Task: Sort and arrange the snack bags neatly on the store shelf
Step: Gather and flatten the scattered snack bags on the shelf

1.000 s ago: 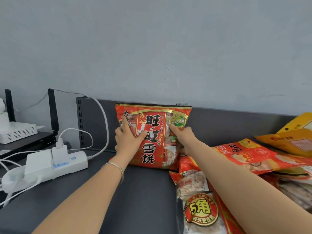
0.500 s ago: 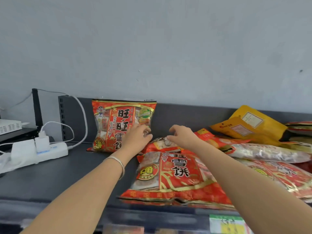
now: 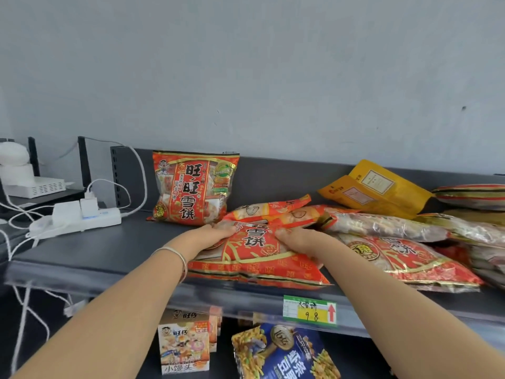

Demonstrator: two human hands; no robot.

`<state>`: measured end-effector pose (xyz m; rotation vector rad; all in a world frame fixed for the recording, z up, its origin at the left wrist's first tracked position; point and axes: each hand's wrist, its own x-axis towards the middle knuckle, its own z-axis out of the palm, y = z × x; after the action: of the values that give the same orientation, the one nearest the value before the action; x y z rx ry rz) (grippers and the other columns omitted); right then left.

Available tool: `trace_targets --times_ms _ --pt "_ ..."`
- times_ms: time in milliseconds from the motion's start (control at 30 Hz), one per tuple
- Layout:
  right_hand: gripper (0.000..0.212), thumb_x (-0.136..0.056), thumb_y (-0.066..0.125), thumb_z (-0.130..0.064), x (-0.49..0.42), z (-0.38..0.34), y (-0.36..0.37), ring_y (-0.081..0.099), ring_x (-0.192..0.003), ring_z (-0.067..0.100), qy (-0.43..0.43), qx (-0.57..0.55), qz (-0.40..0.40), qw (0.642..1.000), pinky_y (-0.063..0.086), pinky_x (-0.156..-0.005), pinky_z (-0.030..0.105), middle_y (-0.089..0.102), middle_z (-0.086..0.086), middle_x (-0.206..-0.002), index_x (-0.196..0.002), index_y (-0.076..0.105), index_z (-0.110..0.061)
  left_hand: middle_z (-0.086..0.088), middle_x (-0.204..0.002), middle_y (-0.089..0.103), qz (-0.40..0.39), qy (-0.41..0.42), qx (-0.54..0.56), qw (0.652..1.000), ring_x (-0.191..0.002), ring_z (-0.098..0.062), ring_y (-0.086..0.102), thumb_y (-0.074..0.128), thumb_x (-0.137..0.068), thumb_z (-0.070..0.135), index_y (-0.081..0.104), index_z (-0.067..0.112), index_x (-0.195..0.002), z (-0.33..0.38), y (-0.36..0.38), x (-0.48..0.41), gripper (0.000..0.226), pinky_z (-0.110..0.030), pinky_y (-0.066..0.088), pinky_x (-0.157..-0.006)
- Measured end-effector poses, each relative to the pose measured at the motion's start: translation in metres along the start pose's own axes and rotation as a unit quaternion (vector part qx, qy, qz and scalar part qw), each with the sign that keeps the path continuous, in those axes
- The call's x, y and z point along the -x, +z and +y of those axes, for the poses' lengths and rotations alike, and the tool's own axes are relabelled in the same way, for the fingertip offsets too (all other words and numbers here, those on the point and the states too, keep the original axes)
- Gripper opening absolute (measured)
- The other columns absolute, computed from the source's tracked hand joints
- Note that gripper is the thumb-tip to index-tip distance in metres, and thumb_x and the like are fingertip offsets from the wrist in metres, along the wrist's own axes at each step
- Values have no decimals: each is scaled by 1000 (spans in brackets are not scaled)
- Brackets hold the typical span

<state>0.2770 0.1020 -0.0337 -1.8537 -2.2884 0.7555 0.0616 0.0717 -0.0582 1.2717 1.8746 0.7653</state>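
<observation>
One red snack bag [image 3: 193,187] stands upright against the back panel of the dark shelf [image 3: 90,255]. A second red snack bag [image 3: 257,258] lies flat near the shelf's front edge. My left hand [image 3: 211,234] grips its upper left part and my right hand [image 3: 293,237] grips its upper right part. More red bags [image 3: 404,258] lie in a loose heap to the right. Two flat red bags [image 3: 273,210] lie behind the held one. Yellow bags [image 3: 377,192] lean on the back panel.
A white power strip [image 3: 87,217] with plugs and cables sits at the shelf's left end, beside a white router [image 3: 35,187]. A green and yellow price tag [image 3: 310,311] hangs on the front rail. Boxes [image 3: 184,346] and a blue bag [image 3: 284,354] stand on the lower shelf.
Both hands let go of the upright bag, moved right and toward me, and now hold the flat bag. The view has shifted right and down, bringing the lower shelf into sight.
</observation>
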Motion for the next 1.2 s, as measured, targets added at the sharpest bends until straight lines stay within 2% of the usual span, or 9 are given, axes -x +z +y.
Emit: trace_targets --times_ms 133,233,400,533,767,867,967,1100,1200 --pt "67 -92 50 -56 -2 -1 1 56 -119 33 22 -213 -4 977 46 -99 42 54 14 -135 -140 39 -9 -9 -146 40 48 -16 19 999 -132 -30 40 58 -79 63 35 12 -143 5 -12 6 85 -42 31 -111" --pt "58 -88 54 -59 -4 -3 5 64 -104 28 58 -336 -20 940 52 -84 38 65 11 -115 -122 49 -13 -5 -112 64 144 14 -77 987 -101 -25 59 54 -80 63 60 9 -110 9 -38 13 62 -39 45 -96" --pt "37 -91 56 -51 -7 -36 23 61 -73 18 30 -411 -20 911 50 -59 27 65 5 -90 -98 55 -15 -2 -91 63 367 49 -242 897 -85 -26 60 41 -90 54 63 20 -90 9 -75 36 40 -34 45 -76" --pt "64 -84 66 -45 -17 -76 33 67 -94 23 -88 -379 45 920 58 -73 36 63 6 -114 -135 40 -17 -4 -102 65 457 98 -208 859 -94 -28 60 36 -96 46 61 26 -102 -10 -98 43 32 -34 44 -73" --pt "78 -87 68 -28 -21 -117 52 63 -96 17 -246 -283 113 920 57 -80 36 54 3 -135 -149 20 -29 -7 -129 53 357 136 -25 924 -110 -27 58 52 -86 58 37 26 -133 -57 -114 12 60 -44 50 -89" --pt "75 -92 62 -17 -32 -128 58 61 -82 12 -298 -239 190 905 53 -62 26 52 2 -137 -150 18 -33 -9 -135 46 355 170 31 919 -117 -27 54 66 -81 48 32 27 -138 -61 -118 0 69 -48 48 -94" --pt "79 -91 60 -12 -51 -140 59 65 -91 18 -308 -225 234 894 58 -72 38 44 2 -144 -149 16 -42 -13 -141 36 357 189 68 912 -127 -30 44 68 -83 36 23 28 -145 -62 -123 -16 78 -49 39 -104" --pt "95 -87 61 -5 -78 -148 65 57 -73 12 -251 -154 188 937 51 -55 27 37 13 -143 -151 1 -41 -16 -153 6 349 87 -28 932 -138 -39 23 67 -84 35 5 29 -150 -69 -123 -35 92 -47 26 -111" --pt "102 -86 65 -7 -87 -148 79 52 -77 16 -199 -100 168 960 48 -57 23 31 17 -139 -151 -5 -39 -10 -156 -11 307 107 -117 939 -143 -40 1 69 -80 46 -3 36 -149 -76 -109 -44 100 -54 15 -114"
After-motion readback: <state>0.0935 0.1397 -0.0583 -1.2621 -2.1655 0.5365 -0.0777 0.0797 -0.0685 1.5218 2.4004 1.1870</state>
